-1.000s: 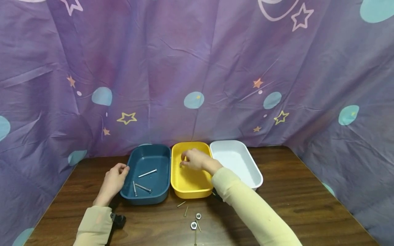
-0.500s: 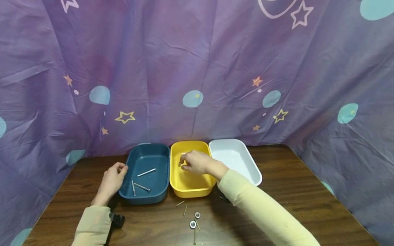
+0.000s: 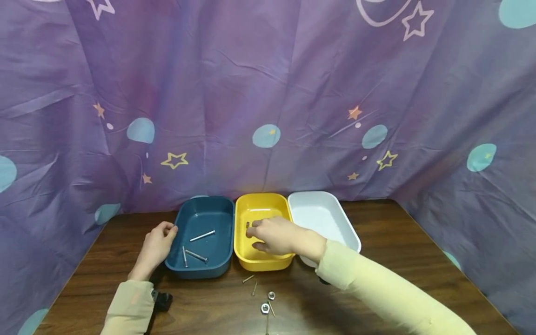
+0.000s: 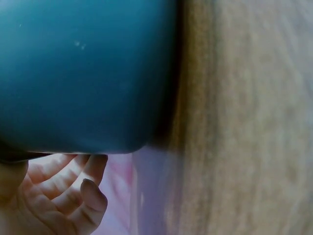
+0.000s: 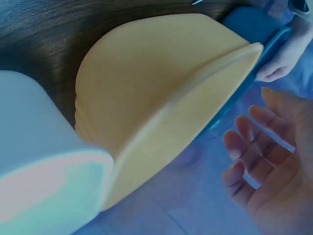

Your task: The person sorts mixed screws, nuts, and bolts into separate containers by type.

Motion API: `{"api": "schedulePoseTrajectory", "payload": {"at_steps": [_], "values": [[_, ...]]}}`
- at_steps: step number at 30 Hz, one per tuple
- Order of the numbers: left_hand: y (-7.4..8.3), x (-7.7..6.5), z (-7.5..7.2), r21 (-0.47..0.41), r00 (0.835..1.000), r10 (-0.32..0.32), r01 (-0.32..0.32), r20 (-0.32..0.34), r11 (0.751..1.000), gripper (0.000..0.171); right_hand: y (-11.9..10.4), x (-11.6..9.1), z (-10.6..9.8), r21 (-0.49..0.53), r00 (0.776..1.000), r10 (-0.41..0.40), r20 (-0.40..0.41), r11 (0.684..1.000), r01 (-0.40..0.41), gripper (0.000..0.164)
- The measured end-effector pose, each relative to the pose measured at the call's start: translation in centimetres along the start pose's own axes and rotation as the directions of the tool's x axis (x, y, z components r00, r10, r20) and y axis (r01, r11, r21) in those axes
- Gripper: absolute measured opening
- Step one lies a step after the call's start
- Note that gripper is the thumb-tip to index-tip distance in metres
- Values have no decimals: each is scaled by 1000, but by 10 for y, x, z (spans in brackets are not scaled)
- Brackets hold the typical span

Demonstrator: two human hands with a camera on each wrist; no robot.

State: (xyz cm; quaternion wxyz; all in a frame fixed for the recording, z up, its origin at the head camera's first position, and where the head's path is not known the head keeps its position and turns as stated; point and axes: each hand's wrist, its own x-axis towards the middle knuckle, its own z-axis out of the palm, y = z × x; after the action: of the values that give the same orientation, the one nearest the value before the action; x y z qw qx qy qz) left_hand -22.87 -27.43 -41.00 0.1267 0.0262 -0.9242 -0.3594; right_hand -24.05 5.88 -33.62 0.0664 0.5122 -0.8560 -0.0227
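Patience looked wise: the right hand (image 3: 274, 236) hovered with its grip apart over the yellow tray (image 3: 263, 265), one small piece (image 3: 248, 224) inside just beside it; a low, soft touch seemed best. The left hand (image 3: 156, 244) met the blue tray (image 3: 198, 272), whether clamped I couldn't tell. Count: three bolts (image 3: 203, 235) in blue, four screws (image 3: 248, 278) and two nuts (image 3: 265, 308) on the desk (image 3: 402, 265), plus one white tray (image 3: 320, 214).

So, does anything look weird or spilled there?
Nothing looks broken or tipped over. Maybe it's a bit messy: screws and nuts lie scattered on the table, while bolts lie inside the blue tray.
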Motion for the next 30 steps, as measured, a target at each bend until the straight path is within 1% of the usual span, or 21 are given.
{"api": "schedulePoseTrajectory", "payload": {"at_steps": [5, 10, 14, 18, 20, 22, 25, 27, 30], "values": [[0, 0, 3, -6, 1000, 0, 0, -6, 1000, 26, -6, -14, -7, -53, 999, -49, -7, 997, 48, 22], [0, 0, 2, -3, 1000, 6, -6, -11, 1000, 27, -11, -30, -13, -121, 995, -98, 2, 988, 97, 22], [1, 0, 1, 4, 1000, 13, -13, -20, 1000, 27, -16, -42, -15, -134, 994, -111, 18, 985, 112, 23], [2, 0, 0, 0, 1000, 11, -11, -5, 1000, 29, -22, -54, -12, -118, 994, -99, 43, 988, 103, 30], [2, 0, 0, -5, 1000, 3, -3, 3, 1000, 30, -24, -60, -8, -91, 994, -96, 49, 991, 100, 33], [1, 0, 0, -8, 1000, -1, 1, 4, 1000, 30, -26, -66, -3, -48, 994, -102, 48, 993, 105, 33], [0, 0, 1, -3, 1000, -8, 8, -4, 1000, 29, -29, -73, 6, 55, 993, -117, 27, 992, 115, 32], [-1, 0, 1, -4, 1000, -7, 7, -3, 1000, 29, -31, -77, 13, 129, 992, -126, 6, 984, 124, 33], [-1, 1, 0, -6, 1000, -4, 4, -6, 1000, 29, -34, -81, 23, 265, 992, -128, -20, 956, 128, 38]]}}
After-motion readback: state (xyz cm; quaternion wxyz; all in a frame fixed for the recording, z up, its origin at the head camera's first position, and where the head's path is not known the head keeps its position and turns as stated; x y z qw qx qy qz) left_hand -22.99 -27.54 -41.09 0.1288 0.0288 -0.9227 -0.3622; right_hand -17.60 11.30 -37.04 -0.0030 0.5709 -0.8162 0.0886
